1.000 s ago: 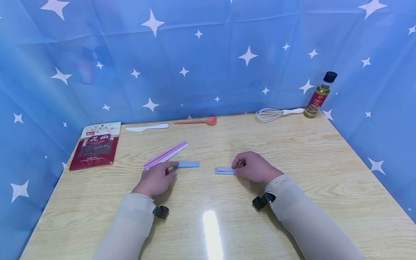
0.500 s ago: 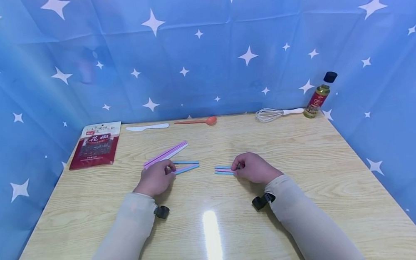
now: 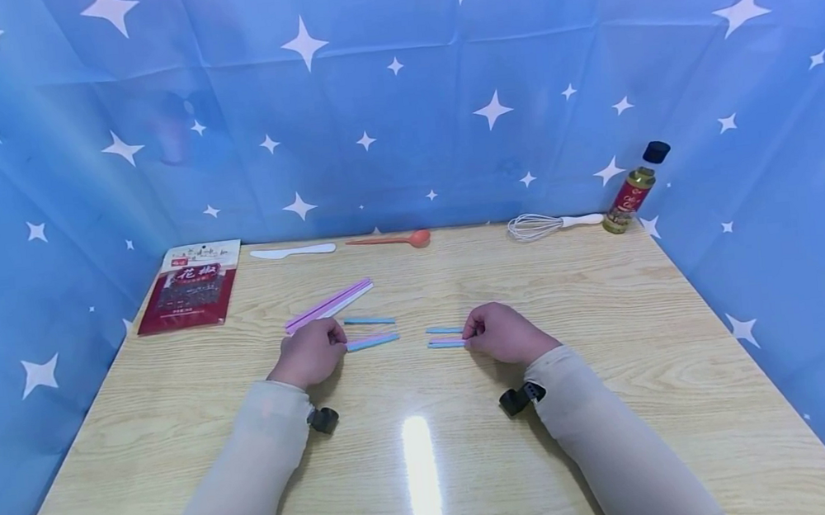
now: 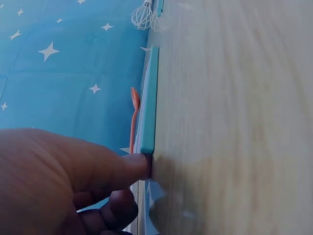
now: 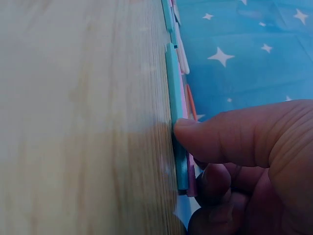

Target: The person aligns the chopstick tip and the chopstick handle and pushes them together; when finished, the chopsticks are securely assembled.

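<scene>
My left hand point(image 3: 307, 355) pinches the left end of a thin blue stick with a pink one alongside point(image 3: 374, 341); its thumb meets the end of the blue stick point(image 4: 150, 107) in the left wrist view. A little behind that pair lies a separate blue stick point(image 3: 370, 322). On the right, my right hand point(image 3: 503, 333) pinches a blue and a pink stick point(image 3: 446, 343) lying side by side, thumb against the blue one point(image 5: 174, 88). Just behind them another blue stick point(image 3: 444, 330) reaches up to the fingertips, its right end hidden.
Purple and white sticks point(image 3: 331, 302) lie slanted behind my left hand. Along the back edge of the wooden table point(image 3: 410, 390) are a red packet point(image 3: 188, 291), white knife point(image 3: 293, 252), orange spoon point(image 3: 418, 239), whisk point(image 3: 529, 228) and oil bottle point(image 3: 629, 199).
My left hand has drawn the blue and pink pair toward the front, away from the other blue stick. On the right, the near sticks have parted slightly from the one behind.
</scene>
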{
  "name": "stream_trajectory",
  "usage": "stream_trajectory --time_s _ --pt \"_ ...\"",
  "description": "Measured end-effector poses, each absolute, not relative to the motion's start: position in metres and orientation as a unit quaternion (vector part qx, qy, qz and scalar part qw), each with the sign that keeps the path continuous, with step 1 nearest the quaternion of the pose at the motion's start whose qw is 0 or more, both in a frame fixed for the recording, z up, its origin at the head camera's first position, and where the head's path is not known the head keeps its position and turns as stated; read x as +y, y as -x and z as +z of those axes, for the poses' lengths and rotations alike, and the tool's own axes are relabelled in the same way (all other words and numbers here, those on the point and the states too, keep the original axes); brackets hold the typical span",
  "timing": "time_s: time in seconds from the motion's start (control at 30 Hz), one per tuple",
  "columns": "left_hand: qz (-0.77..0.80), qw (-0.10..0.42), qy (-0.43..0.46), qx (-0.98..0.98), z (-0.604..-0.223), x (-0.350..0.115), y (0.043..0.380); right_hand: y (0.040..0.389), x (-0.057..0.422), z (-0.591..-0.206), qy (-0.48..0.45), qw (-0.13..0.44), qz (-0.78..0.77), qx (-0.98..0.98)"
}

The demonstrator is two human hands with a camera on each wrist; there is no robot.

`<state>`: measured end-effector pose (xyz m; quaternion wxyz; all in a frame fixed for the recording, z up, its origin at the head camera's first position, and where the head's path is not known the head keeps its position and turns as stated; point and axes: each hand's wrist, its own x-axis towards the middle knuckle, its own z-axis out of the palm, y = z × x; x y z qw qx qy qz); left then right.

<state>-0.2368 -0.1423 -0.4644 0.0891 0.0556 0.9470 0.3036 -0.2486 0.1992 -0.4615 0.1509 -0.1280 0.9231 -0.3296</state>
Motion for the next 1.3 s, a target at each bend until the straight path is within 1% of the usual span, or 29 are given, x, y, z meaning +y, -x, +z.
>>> stream_trajectory --time_s 0.2,0.4,0.67,0.87,1.07,1.3 --pt "0.302 0.089 -0.048 0.948 -0.465 -0.142 0.238 0.247 0.198 -0.460 0.122 0.160 -0.314 0.928" --pt "0.323 0.074 -0.065 0.941 -0.466 -0.141 0.239 0.247 0.198 -0.459 0.124 0.160 -0.313 0.928" --pt "0.399 0.060 -0.119 0.907 -0.464 -0.136 0.235 0.246 0.195 -0.457 0.163 0.105 -0.357 0.914" --pt "0.417 0.051 -0.144 0.896 -0.464 -0.133 0.234 0.244 0.191 -0.453 0.176 0.079 -0.405 0.894" --pt "0.422 0.043 -0.155 0.892 -0.463 -0.130 0.233 0.242 0.189 -0.451 0.184 0.061 -0.412 0.891" --pt "0.434 0.040 -0.163 0.885 -0.461 -0.129 0.231 0.240 0.189 -0.450 0.189 0.052 -0.419 0.887"
